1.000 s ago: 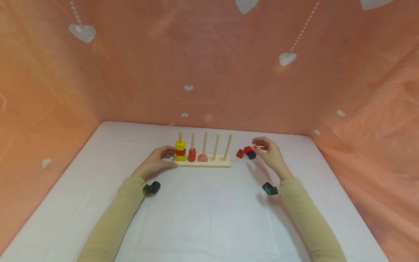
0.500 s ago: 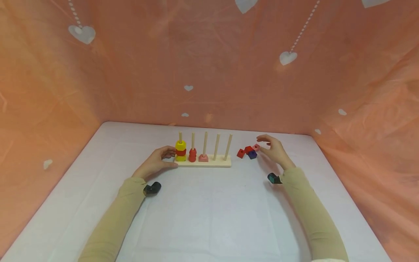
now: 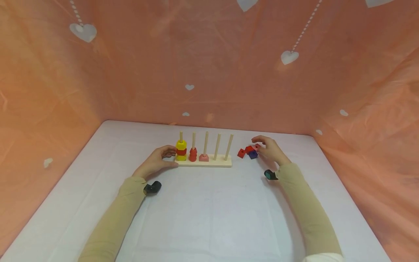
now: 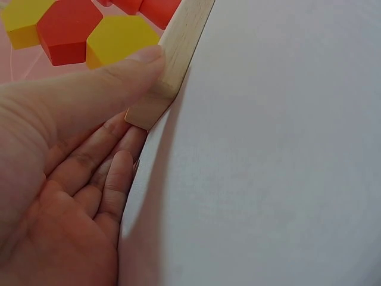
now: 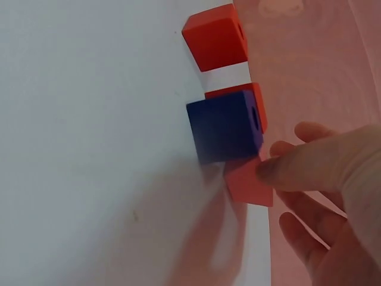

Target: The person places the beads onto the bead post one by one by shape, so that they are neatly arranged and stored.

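My left hand [image 3: 158,159] grips the left end of a wooden peg stand [image 3: 204,163], thumb on its front edge and fingers behind. On the stand's leftmost peg sit yellow and red hexagonal beads [image 4: 70,31]. Its second peg bears red rounded beads [image 3: 193,154], and a pink bead [image 3: 203,158] lies at the foot of the third. Over to the right, my right hand [image 3: 270,150] is at a pink block [image 5: 250,183], thumb tip at its edge and the other fingers loosely bent beyond it. Whether those fingers touch the block is hidden.
Beside the pink block lie a dark blue block [image 5: 223,128], a red block [image 3: 250,149] partly behind it, and another red block [image 5: 214,37] slightly apart. A white cloth [image 3: 209,214] covers the table. A peach curtain [image 3: 209,65] with white hearts rises behind.
My right hand drew back to the right from the blocks, then came in again to the pink one. The left hand stays on the stand.
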A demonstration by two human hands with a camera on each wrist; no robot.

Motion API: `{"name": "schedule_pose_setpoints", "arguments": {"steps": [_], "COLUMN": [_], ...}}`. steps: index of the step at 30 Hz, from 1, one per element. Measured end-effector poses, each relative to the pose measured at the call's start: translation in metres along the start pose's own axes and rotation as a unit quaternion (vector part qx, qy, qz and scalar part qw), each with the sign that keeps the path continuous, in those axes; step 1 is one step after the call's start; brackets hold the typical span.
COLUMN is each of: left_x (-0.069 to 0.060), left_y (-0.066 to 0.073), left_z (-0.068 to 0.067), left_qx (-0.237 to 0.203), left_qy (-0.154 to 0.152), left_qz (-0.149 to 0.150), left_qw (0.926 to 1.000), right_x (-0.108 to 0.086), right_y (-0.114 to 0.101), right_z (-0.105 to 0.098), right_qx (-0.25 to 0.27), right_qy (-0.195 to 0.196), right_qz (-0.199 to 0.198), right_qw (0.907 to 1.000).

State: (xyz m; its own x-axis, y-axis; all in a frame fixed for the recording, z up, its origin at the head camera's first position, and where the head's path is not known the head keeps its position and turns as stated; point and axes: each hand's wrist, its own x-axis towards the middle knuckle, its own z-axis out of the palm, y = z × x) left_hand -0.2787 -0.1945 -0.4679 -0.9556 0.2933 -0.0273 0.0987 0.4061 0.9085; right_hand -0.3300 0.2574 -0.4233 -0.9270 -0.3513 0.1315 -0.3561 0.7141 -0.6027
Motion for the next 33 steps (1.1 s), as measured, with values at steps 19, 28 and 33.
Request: {"name": "schedule_pose_setpoints", "arguments": {"steps": [19, 28, 33], "left_x": [-0.003, 0.001, 0.001], "left_y": [0.005, -0.001, -0.002], "left_z": [0.000, -0.001, -0.001], "left_qx": [0.001, -0.002, -0.004], "left_qy": [-0.002, -0.003, 0.000], "left_qz": [-0.001, 0.007, 0.004], "left_qw": [1.0000, 1.0000, 1.0000], "right_x": [-0.009, -0.020, -0.022], "right_y": [0.002, 0.000, -0.008], "right_z": [0.004, -0.008, -0.014], "right_qx": [-0.015, 0.002, 0.018], "right_qy": [-0.011, 0.045, 0.091], "right_qz": [0.038, 0.022, -0.018], "right_qw": [0.9991, 0.9988, 0.9955]}}
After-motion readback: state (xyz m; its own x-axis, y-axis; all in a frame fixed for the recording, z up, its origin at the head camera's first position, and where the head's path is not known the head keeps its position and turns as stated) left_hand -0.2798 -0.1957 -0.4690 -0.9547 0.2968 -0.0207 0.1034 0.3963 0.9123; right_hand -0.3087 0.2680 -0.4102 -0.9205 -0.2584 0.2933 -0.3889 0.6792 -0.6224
